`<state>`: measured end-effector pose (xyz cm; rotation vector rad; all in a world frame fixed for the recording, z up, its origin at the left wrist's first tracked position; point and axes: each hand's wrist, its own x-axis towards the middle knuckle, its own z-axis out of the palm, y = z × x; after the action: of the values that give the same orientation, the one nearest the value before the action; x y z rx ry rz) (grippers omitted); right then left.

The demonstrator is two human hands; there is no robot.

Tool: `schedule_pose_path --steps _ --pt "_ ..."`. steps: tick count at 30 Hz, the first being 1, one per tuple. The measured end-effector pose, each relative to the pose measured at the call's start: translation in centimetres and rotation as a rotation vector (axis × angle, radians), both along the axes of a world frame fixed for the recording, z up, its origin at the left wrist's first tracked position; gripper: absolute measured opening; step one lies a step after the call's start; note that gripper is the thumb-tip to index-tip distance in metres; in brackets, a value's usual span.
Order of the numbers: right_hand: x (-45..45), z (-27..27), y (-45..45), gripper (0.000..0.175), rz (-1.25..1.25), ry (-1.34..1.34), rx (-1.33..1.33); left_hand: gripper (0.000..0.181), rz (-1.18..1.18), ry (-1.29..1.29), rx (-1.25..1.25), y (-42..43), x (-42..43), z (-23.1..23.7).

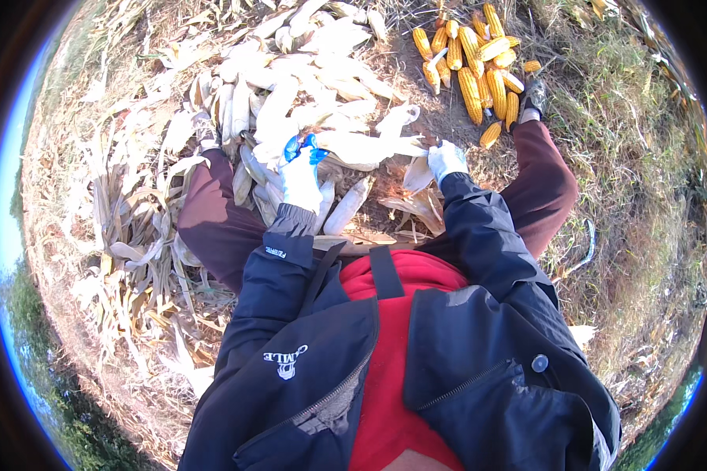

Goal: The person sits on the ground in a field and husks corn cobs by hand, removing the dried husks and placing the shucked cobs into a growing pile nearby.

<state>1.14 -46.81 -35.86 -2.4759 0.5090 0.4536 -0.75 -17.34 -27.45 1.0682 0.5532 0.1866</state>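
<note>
An ear of corn in pale dry husk [353,147] lies crosswise between my two hands. My left hand [302,168], in a white glove with blue on its fingers, is at the ear's left end. At the ear's right end, my right hand [446,159], also in a white glove, has its fingers closed on the tip of the husk. Beyond and to the left spreads a heap of unhusked corn ears [294,76]. Husked yellow corn ears [470,94] lie piled at the upper right. Loose husks [418,206] are on the ground below my right hand.
My legs are spread to both sides, with one shoe [535,97] touching the yellow pile's edge. A mass of dry husks and leaves [147,253] covers the ground at the left. Dry grass [630,176] stretches along the right. A thin curved strip [589,247] lies in it.
</note>
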Motion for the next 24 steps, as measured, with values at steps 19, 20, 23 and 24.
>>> schedule_pose_path --steps 19,20,23,24 --pt "-0.3 12.6 8.6 0.028 0.625 -0.261 0.381 0.031 -0.577 -0.171 0.528 -1.2 -0.3 2.9" --pt "-0.3 12.4 8.8 0.025 0.604 -0.373 0.417 0.03 -0.559 -0.089 0.574 -1.4 -0.3 3.0" --pt "-0.2 12.0 8.8 0.02 0.626 -0.496 0.373 0.034 -0.43 0.089 0.494 -2.6 -0.4 2.8" --pt "-0.3 12.0 9.0 0.02 0.592 -0.596 0.398 0.034 -0.405 0.212 0.387 -2.8 -0.2 2.7"
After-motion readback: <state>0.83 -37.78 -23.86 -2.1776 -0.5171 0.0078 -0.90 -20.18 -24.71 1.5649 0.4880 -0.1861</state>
